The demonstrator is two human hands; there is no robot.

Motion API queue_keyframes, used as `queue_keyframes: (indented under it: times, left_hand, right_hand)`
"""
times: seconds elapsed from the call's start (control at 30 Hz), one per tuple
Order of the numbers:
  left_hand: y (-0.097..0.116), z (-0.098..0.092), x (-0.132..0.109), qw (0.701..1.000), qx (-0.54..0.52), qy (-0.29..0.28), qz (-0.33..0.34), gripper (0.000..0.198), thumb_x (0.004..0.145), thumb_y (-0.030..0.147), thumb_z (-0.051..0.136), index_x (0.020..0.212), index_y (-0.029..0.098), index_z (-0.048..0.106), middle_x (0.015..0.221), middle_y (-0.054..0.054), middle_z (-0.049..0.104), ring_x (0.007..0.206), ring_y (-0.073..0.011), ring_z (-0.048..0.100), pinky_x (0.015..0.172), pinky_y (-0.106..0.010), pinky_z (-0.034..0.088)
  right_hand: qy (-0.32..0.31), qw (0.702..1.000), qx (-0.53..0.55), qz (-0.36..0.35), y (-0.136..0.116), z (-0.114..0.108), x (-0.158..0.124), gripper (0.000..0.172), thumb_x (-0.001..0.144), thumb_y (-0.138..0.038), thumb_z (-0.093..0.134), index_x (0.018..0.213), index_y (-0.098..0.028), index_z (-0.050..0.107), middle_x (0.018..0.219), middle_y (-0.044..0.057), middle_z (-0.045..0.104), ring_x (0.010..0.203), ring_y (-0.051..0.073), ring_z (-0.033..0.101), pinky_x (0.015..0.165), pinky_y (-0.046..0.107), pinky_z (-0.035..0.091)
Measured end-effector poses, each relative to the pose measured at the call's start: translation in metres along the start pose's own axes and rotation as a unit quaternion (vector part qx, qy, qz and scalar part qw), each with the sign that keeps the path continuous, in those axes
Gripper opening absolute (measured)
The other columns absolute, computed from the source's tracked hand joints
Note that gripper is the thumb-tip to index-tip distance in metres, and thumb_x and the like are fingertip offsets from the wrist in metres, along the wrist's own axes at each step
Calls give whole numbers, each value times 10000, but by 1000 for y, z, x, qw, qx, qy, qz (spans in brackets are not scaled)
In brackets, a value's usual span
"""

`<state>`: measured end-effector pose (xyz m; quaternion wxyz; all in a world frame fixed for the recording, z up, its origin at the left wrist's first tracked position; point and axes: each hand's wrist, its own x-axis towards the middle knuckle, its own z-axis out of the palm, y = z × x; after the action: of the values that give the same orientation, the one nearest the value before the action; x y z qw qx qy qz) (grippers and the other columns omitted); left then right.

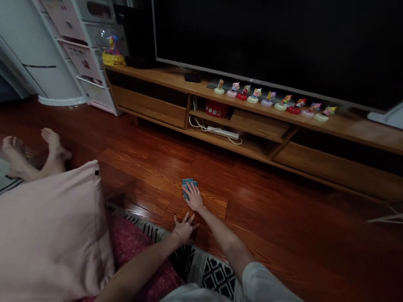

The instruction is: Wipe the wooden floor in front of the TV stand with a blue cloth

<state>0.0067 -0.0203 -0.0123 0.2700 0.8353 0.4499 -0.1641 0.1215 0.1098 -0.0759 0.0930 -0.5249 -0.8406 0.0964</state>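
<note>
My right hand [194,198] reaches forward and lies flat on a small blue-green cloth [187,184] on the dark wooden floor [274,210], fingers stretched over it. My left hand [183,227] rests on the floor just behind it, fingers spread and flat, holding nothing, at the edge of a patterned rug [211,273]. Both forearms extend from white sleeves at the bottom of the view.
A large pink pillow [41,247] lies at the left on the rug. Another person's bare feet [34,153] rest beyond it. A low wooden TV stand [257,125] with a row of small figurines [275,99] and a big dark screen [282,25] runs across the back. White drawers [84,48] stand at the far left.
</note>
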Motion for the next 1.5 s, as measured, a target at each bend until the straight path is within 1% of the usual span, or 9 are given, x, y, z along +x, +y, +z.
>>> queue_keyframes:
  times: [0.13,0.23,0.53,0.73,1.0,1.1,1.2,1.3,1.5]
  left_hand:
    - [0,-1,-2,1000,4,5,-1,905,784,359,788,1528,487,289,1693,-70,115,1527,-438,62,1014,-886,158]
    - [0,0,-3,1000,1,3,-1,906,798,350,778,1527,511,264,1695,-55,110,1529,-432,66,1006,-893,150]
    - [-4,6,2,1000,6,6,5,830,857,459,721,1537,496,246,1693,-69,125,1527,-436,72,986,-902,161]
    - [-4,2,-1,1000,15,2,-2,831,834,457,755,1519,510,289,1692,-74,123,1520,-460,73,982,-900,184]
    - [-8,7,4,999,38,10,2,902,800,437,791,1528,510,263,1694,-69,115,1521,-459,57,989,-889,209]
    - [-9,8,5,999,49,14,6,891,821,461,762,1535,512,231,1695,-61,102,1520,-460,67,978,-892,223]
    - [-9,7,5,999,49,13,6,899,820,463,762,1538,509,224,1695,-58,93,1521,-458,63,977,-891,224]
    - [-8,5,4,999,39,7,5,907,814,438,778,1533,513,231,1695,-63,97,1524,-451,56,978,-892,216]
    - [-6,3,1,1000,14,17,6,861,829,429,769,1516,535,261,1695,-51,106,1521,-460,28,986,-899,173]
  right_hand:
    - [-46,996,-15,74,45,-27,8,577,983,-367,442,1548,-396,331,1658,-72,258,1529,139,136,1219,340,156]
    - [-31,981,-29,190,102,-52,-13,580,1008,-365,318,1582,-284,289,1672,17,227,1533,202,133,1217,425,172]
    - [47,864,-72,496,213,-93,-197,641,1002,-376,156,1616,-190,147,1654,159,215,1518,308,167,1158,583,247]
    - [147,817,-98,549,178,-60,-260,619,997,-395,237,1600,-253,239,1618,143,318,1505,329,207,1125,596,297]
    - [92,952,-68,283,13,2,-236,650,955,-285,353,1596,-258,250,1673,55,213,1546,260,93,1198,513,215]
    - [63,987,-45,140,-15,10,-233,653,961,-275,377,1595,-322,230,1678,-9,197,1549,219,87,1214,471,207]
    - [55,987,-41,142,10,-1,-250,639,964,-270,365,1589,-329,249,1666,-11,241,1542,210,134,1210,461,228]
    - [59,961,-56,263,70,-26,-290,620,967,-289,316,1586,-276,284,1650,35,287,1534,227,168,1198,471,250]
    - [134,808,-100,565,139,-59,-350,663,960,-352,267,1602,-191,232,1633,165,278,1521,325,177,1134,607,291]
